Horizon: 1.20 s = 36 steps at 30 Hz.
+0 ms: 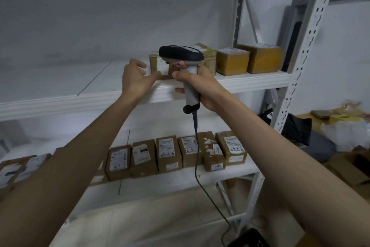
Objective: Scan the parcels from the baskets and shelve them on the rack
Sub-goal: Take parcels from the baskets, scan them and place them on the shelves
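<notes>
A brown cardboard parcel with a white label stands on the middle shelf of the white rack. My left hand is at the parcel's left side, thumb touching its lower front, the other fingers loosely curled beside it. My right hand grips the grey handle of a barcode scanner. The scanner's black head sits in front of the parcel and hides part of it. Its cable hangs down toward the floor.
Three more brown parcels stand to the right on the same shelf. A row of several labelled boxes fills the lower shelf. The rack's perforated upright rises at right, with bags and cartons beyond it.
</notes>
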Each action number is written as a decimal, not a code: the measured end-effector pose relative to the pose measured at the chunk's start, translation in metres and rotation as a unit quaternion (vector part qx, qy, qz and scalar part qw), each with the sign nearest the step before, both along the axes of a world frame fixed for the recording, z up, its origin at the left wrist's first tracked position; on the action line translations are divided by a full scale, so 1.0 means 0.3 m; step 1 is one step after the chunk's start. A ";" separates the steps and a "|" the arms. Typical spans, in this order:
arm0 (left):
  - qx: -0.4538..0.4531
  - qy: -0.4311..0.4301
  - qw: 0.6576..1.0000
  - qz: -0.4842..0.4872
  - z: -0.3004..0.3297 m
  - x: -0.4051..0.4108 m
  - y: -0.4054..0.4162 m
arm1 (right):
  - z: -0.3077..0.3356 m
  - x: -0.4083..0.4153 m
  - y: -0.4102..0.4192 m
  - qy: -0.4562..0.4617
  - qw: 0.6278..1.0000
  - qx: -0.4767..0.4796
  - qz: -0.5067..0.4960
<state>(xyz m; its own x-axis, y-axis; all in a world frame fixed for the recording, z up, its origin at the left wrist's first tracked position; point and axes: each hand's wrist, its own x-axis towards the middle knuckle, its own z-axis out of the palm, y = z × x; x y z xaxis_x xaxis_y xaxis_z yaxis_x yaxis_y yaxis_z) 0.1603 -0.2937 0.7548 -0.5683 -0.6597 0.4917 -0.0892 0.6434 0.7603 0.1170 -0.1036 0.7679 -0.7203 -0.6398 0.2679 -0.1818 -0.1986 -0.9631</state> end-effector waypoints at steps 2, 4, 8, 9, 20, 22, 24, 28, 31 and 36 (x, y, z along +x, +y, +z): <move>-0.013 0.030 0.999 0.002 -0.026 0.045 0.056 | -0.028 0.029 0.060 -0.007 1.000 -0.011 0.006; -0.022 0.043 0.999 -0.001 -0.054 0.090 0.123 | -0.062 0.059 0.127 -0.024 0.999 -0.020 0.009; -0.023 0.048 0.999 -0.006 -0.128 0.177 0.276 | -0.159 0.114 0.276 -0.073 0.997 -0.010 0.002; -0.023 0.045 0.999 -0.014 -0.154 0.198 0.316 | -0.190 0.128 0.318 -0.085 0.996 -0.006 0.000; -0.038 -0.128 0.978 -0.158 -0.501 0.313 0.742 | -0.580 0.253 0.810 -0.220 0.970 0.006 -0.106; -0.046 -0.183 0.960 -0.207 -0.548 0.316 0.811 | -0.645 0.294 0.901 -0.246 0.961 -0.014 -0.123; -0.046 -0.234 0.937 -0.256 -0.591 0.321 0.879 | -0.696 0.349 0.990 -0.278 0.950 -0.043 -0.138; -0.052 -0.275 0.898 -0.339 -0.691 0.377 1.020 | -0.789 0.495 1.152 -0.307 0.928 -0.073 -0.199; -0.045 -0.312 0.865 -0.389 -0.804 0.455 1.128 | -0.858 0.652 1.247 -0.333 0.902 -0.069 -0.265; -0.033 -0.345 0.815 -0.464 -0.997 0.624 1.308 | -0.984 0.932 1.395 -0.370 0.861 -0.044 -0.346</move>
<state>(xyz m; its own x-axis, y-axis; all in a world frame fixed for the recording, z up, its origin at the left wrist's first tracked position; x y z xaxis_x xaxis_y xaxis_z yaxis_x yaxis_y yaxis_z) 0.3476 0.0987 0.4557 -0.9640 0.2264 -0.1395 0.0674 0.7155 0.6953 0.3966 0.3149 0.4726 -0.9149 0.0112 -0.4035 0.3714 -0.3683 -0.8523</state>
